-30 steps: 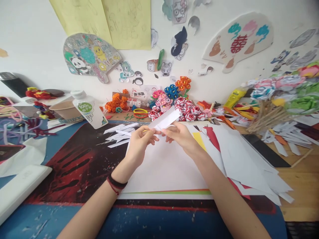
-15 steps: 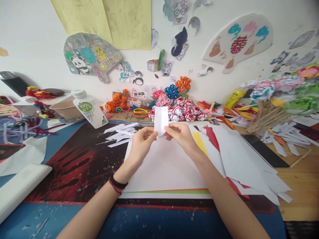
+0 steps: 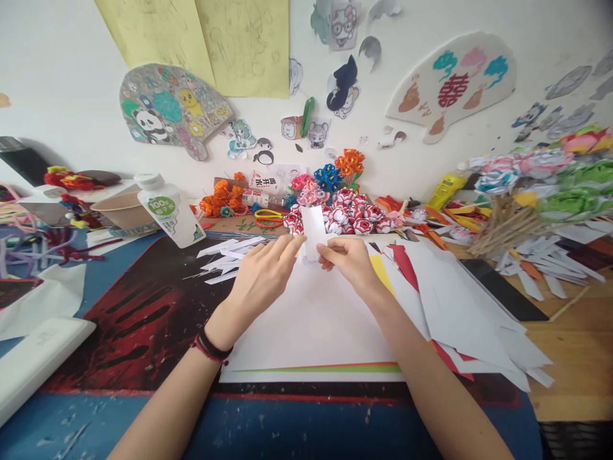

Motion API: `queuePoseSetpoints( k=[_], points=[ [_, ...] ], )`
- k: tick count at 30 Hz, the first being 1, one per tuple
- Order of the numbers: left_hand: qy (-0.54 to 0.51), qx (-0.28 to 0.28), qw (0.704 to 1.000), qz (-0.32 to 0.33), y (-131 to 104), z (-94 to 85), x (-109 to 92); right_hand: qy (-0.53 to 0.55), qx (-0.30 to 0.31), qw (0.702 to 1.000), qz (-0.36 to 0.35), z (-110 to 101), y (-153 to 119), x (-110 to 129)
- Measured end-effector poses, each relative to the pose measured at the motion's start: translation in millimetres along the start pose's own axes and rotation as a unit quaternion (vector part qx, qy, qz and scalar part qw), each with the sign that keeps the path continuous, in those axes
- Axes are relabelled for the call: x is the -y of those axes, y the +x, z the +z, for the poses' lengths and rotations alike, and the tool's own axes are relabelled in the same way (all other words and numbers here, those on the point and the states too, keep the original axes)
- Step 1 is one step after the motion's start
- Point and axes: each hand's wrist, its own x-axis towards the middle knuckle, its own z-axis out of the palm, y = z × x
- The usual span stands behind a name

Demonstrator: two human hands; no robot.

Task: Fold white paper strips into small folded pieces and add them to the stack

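Observation:
A small folded white paper strip (image 3: 313,231) stands upright above the stacked sheets. Its lower right edge is pinched between the thumb and fingers of my right hand (image 3: 347,259). My left hand (image 3: 268,265) is at the strip's left edge, palm down with its fingers stretched out and fingertips by the paper. Its thumb is hidden from view. Below both hands lies a stack of large white sheets (image 3: 316,319), with green and orange edges showing at the front.
Loose white strips (image 3: 227,255) lie left of the stack. Paper flowers (image 3: 357,214) line the wall behind. A white glue bottle (image 3: 170,211) stands at the back left, a long white case (image 3: 45,364) at the left. More white sheets (image 3: 460,300) overlap at the right.
My left hand has let go of its pinch and turned palm down, fingers straightened along the strip's left edge. The strip now looks narrower and slightly tilted. My right hand keeps its pinch.

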Motion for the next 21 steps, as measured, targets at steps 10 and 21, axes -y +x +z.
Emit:
queuePoseSetpoints(
  k=[10, 21],
  points=[
    [0.031, 0.022, 0.995, 0.09, -3, -2.8, 6, -0.004, 0.058, 0.997, -0.044, 1, -1, -2],
    [-0.297, -0.019, 0.919, -0.258, 5, 1.6, -6, 0.058, 0.08, 0.995, -0.034, 5, -8, 6]
  ],
)
